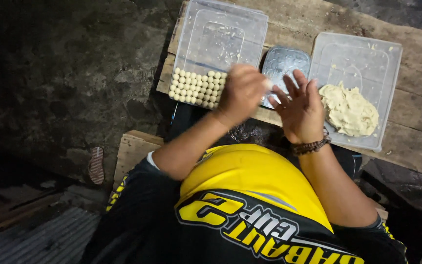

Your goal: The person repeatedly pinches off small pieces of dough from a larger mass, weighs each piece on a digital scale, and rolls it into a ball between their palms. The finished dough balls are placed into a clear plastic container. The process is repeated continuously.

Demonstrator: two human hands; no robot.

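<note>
My left hand (240,93) is blurred, its fingers curled around what looks like a small pale dough ball (268,84). It hovers over the near right corner of a clear plastic tray (221,19) that holds rows of several small dough balls (196,88). My right hand (301,110), with a bead bracelet on the wrist, is open with fingers spread, just right of the left hand. Beside it lies a lump of pale dough (348,110) in a second clear tray (357,58).
Both trays rest on a rough wooden plank table (416,142), with a small shiny container (284,63) between them. A wooden box (133,149) stands by my left side. A sandal (95,165) lies on the dark floor.
</note>
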